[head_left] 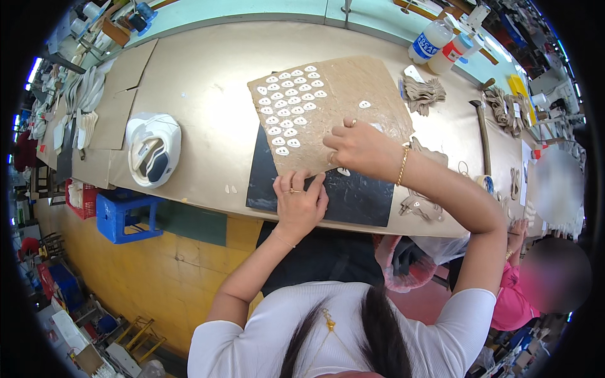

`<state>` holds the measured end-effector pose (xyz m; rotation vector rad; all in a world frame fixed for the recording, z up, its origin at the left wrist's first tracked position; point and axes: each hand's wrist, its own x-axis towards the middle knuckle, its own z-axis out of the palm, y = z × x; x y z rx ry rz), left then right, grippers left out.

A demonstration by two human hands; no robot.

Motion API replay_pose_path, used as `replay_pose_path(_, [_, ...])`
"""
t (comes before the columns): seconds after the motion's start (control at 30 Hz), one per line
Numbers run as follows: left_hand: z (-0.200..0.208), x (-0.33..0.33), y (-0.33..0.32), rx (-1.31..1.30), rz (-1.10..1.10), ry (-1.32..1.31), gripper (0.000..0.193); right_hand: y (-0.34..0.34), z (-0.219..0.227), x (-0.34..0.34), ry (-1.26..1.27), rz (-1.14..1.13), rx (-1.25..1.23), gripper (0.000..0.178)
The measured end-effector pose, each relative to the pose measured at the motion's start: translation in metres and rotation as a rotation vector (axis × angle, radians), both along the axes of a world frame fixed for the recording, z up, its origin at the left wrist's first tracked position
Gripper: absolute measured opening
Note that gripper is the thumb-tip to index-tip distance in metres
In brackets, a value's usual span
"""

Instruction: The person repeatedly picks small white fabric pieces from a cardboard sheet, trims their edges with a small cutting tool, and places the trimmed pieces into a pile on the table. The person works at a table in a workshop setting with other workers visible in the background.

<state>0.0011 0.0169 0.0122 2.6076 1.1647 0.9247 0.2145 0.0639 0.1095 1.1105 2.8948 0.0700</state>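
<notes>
A brown sheet [334, 82] lies on the table, partly over a black board [362, 195]. Rows of small white rounded pieces with dark marks [291, 92] cover its left part. One separate white piece [365, 104] rests farther right. My right hand [362, 148] is over the sheet's near part with curled fingers; whatever they pinch is hidden. Close below it another white piece [343, 171] shows at the black board's edge. My left hand [301, 200] is at the sheet's near edge above the board, fingers bent together; I cannot make out what is in them.
A white machine-like device [153, 150] stands on the left of the table [208, 69]. Bottles [432, 41] and bundled beige pieces [423, 94] are at the right, with a hammer [482, 135] beyond. A blue stool [128, 214] stands below left. Another person in pink [512, 299] is at right.
</notes>
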Motion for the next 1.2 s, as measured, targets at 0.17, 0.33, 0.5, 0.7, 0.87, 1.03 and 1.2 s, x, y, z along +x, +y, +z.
replay_pose_path(0.17, [-0.005,-0.007,-0.006,0.078,-0.097,-0.057,0.036,-0.031,-0.01,-0.005,0.038,0.121,0.01,0.008])
replay_pose_path(0.33, [0.002,0.0,-0.006,0.069,-0.251,0.001,0.032,-0.032,-0.013,-0.001,0.084,0.166,0.048,0.008])
replay_pose_path(0.5, [0.0,0.009,-0.006,0.034,-0.242,0.056,0.03,-0.03,-0.011,-0.003,0.057,0.174,0.056,0.007])
replay_pose_path(0.7, [0.008,0.014,-0.006,-0.022,-0.25,0.074,0.035,-0.029,0.008,0.04,0.128,-0.141,0.258,0.013])
replay_pose_path(0.87, [0.007,0.013,-0.007,-0.06,-0.248,0.061,0.035,-0.085,0.023,0.119,0.674,-0.874,0.244,0.025])
replay_pose_path(1.03, [0.003,0.013,-0.007,-0.072,-0.25,0.003,0.036,-0.161,-0.02,0.143,0.659,-1.327,-0.027,0.018])
replay_pose_path(1.2, [0.001,0.011,-0.005,-0.046,-0.25,-0.036,0.035,-0.177,-0.057,0.135,0.697,-1.219,-0.053,0.021])
